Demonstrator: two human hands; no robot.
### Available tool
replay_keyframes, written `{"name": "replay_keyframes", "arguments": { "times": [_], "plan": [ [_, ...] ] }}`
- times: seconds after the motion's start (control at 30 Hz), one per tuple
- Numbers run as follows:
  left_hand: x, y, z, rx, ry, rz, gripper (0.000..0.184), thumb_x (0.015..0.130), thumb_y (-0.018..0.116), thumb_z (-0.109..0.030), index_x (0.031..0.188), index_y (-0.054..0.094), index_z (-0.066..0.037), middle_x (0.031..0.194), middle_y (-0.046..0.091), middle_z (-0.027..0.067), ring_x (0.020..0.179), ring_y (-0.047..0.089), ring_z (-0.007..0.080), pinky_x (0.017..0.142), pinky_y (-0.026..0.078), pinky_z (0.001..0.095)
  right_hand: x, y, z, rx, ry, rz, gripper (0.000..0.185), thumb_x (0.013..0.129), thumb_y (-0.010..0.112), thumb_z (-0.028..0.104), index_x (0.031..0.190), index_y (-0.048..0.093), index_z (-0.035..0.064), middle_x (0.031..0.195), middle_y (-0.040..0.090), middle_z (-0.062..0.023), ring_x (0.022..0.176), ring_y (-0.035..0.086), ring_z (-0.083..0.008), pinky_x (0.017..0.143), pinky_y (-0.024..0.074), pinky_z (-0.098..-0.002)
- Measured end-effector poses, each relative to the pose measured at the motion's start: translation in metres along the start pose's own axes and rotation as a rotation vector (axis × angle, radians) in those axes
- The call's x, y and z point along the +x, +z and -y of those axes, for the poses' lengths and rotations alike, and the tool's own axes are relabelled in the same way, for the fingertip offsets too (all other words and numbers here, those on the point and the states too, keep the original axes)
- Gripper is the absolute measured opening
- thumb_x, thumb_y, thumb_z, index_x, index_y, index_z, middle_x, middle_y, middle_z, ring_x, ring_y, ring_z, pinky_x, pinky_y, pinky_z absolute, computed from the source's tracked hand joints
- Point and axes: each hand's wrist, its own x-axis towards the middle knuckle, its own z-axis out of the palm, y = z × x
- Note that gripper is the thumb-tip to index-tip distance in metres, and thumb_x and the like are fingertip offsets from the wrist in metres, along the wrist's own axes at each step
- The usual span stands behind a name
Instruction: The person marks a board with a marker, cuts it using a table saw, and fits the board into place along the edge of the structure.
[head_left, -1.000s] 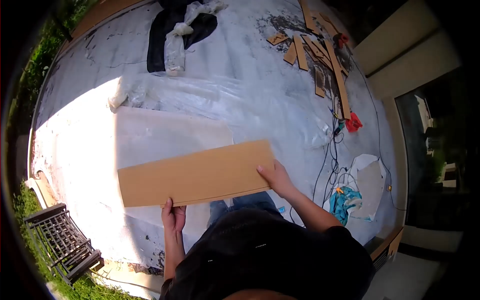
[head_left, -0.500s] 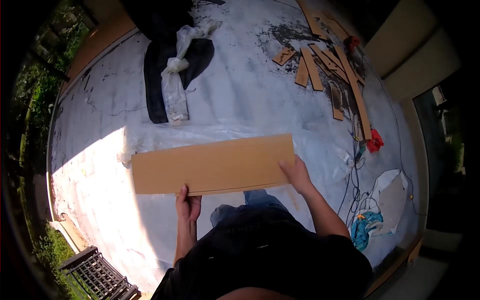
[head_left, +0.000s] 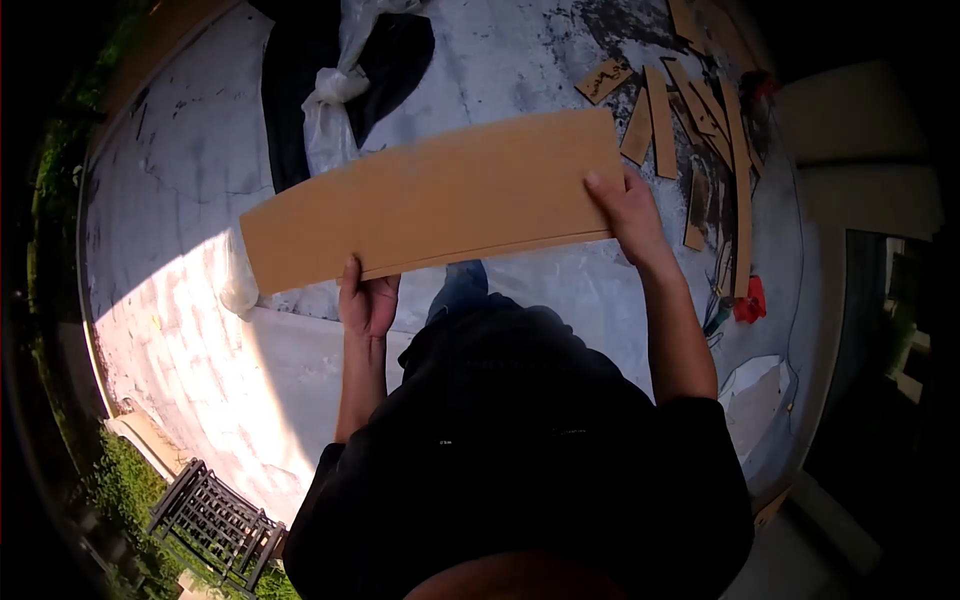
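A person in a black short-sleeved shirt (head_left: 520,450) holds a broad, flat, tan wood-look plank (head_left: 440,195) over a scuffed, pale grey floor (head_left: 190,190). The left hand (head_left: 369,300) grips the near edge, its thumb on top; the right hand (head_left: 630,215) clasps the right end, thumb pressed to the smooth face — its other fingers are mostly hidden. A thin dark line traces the plank's near edge. Beyond it lies a limp black sheet (head_left: 285,110) with knotted, wrinkled clear plastic (head_left: 338,88) across it. To the right, narrow tan board strips (head_left: 660,120) lie scattered over dark, blotchy patches, near a bright red object (head_left: 750,300). At lower left stands a slatted dark rack (head_left: 215,520) — beside green grass (head_left: 125,475).
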Motion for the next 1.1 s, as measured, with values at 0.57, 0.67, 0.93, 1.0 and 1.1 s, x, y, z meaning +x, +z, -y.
{"name": "replay_keyframes", "arguments": {
  "times": [0.57, 0.67, 0.93, 1.0, 1.1],
  "plan": [
    [0.708, 0.292, 0.150, 0.154, -0.162, 0.035, 0.047, 0.104, 0.060, -0.018, 0.146, 0.046, -0.003, 0.148, 0.053, 0.0144, 0.139, 0.051, 0.0312, 0.117, 0.042, 0.0520, 0.622, -0.234, 0.124, 0.212, 0.047, -0.243, 0.055, 0.099, 0.069, 0.035, 0.128, 0.059, -0.0115, 0.111, 0.073, -0.0143, 0.095, 0.069, -0.0169, 0.084, 0.0541, -0.0297],
    [0.785, 0.296, 0.154, 0.154, -0.136, -0.143, 0.043, 0.104, 0.060, -0.020, 0.142, 0.050, -0.002, 0.142, 0.059, 0.0165, 0.132, 0.058, 0.0336, 0.113, 0.048, 0.0520, 0.733, -0.264, 0.167, 0.157, 0.234, 0.041, 0.054, 0.100, 0.068, 0.035, 0.128, 0.060, -0.0107, 0.109, 0.073, -0.0142, 0.092, 0.070, -0.0174, 0.079, 0.0559, -0.0306],
    [1.123, 0.343, 0.224, 0.099, -0.175, -0.316, 0.043, 0.105, 0.060, -0.025, 0.144, 0.050, -0.009, 0.146, 0.057, 0.0133, 0.133, 0.057, 0.0327, 0.113, 0.047, 0.0524, 1.084, -0.343, 0.206, 0.272, 0.408, 0.019, 0.056, 0.104, 0.061, 0.042, 0.133, 0.058, -0.0053, 0.117, 0.070, -0.0150, 0.097, 0.071, -0.0189, 0.084, 0.0587, -0.0335],
    [1.209, 0.380, 0.249, 0.100, -0.188, -0.259, 0.040, 0.104, 0.061, -0.023, 0.141, 0.053, -0.009, 0.144, 0.059, 0.0119, 0.132, 0.059, 0.0321, 0.112, 0.049, 0.0524, 1.153, -0.396, 0.190, 0.433, 0.465, -0.116, 0.051, 0.106, 0.056, 0.045, 0.126, 0.058, -0.0015, 0.111, 0.070, -0.0146, 0.089, 0.072, -0.0203, 0.074, 0.0616, -0.0352],
    [1.330, 0.408, 0.280, 0.072, -0.234, -0.437, 0.039, 0.103, 0.063, -0.021, 0.138, 0.055, -0.008, 0.141, 0.061, 0.0113, 0.131, 0.059, 0.0318, 0.111, 0.049, 0.0527, 1.195, -0.473, 0.159, 0.417, 0.448, -0.480, 0.039, 0.108, 0.054, 0.040, 0.118, 0.058, 0.0023, 0.103, 0.069, -0.0098, 0.080, 0.071, -0.0181, 0.067, 0.0616, -0.0287]
  ]
}}
